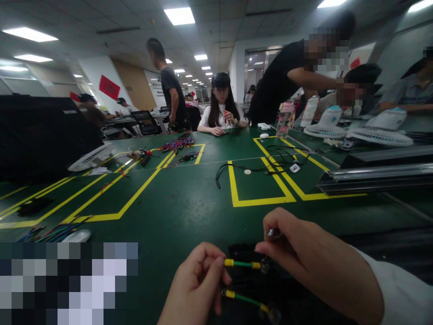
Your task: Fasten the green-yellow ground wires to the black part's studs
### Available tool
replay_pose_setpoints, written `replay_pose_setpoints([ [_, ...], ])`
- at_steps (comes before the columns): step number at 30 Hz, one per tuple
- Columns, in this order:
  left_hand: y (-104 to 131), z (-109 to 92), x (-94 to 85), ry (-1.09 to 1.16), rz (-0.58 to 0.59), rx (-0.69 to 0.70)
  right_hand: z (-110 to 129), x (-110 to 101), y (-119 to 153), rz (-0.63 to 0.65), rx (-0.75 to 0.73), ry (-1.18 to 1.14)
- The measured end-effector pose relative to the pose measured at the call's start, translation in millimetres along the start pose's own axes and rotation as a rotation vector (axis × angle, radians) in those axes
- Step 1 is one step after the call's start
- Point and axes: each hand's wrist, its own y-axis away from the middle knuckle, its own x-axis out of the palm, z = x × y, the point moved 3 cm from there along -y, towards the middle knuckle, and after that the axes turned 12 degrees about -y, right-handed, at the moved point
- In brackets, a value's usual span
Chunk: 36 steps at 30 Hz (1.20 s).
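My left hand (199, 284) pinches the yellow-sleeved left end of a short green wire (241, 264) between thumb and fingers. The wire's other end meets a round metal fitting (264, 266) on a dark part. Above that fitting, my right hand (297, 253) is closed with thumb and fingertips on a small shiny metal piece (273, 233), whose kind I cannot make out. Below lies a second green wire (246, 299) with yellow ends; its left ring terminal is loose beside my left fingers. The dark part (243, 277) under both wires is hard to make out.
Yellow tape (264, 201) marks the green table (189, 194). Black cables (243, 168), bundled wires (177, 143), white fans (325, 124) and metal profiles (379, 169) lie about. Across the table a person (221, 108) holds a red-handled tool; another person (280, 85) leans in at right.
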Motion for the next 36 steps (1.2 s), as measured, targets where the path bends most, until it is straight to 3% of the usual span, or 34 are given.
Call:
replay_pose_setpoints([
  [27,0,2,-0.3,0.009,-0.003,-0.001,4,5,3,0.107,-0.160,0.091],
  [36,0,2,-1.0,0.017,0.010,0.006,-14,-29,15,-0.013,-0.157,-0.015],
])
